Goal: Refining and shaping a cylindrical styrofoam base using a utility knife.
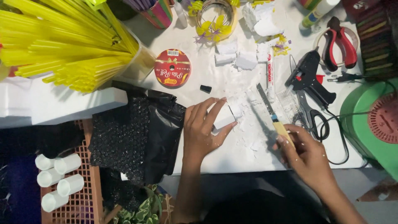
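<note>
Head view showed my left hand point(202, 129) closed on a white foam block point(226, 116), pressing it to the bench point(232, 155). My right hand point(304, 155) gripped a craft knife point(271, 114) just right of it. I judged I was mid-trim; next needed a steady cut.

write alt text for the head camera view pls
A person's left hand holds a white foam block on a white table while the right hand grips a small saw-like knife; a black glue gun lies nearby.
</note>
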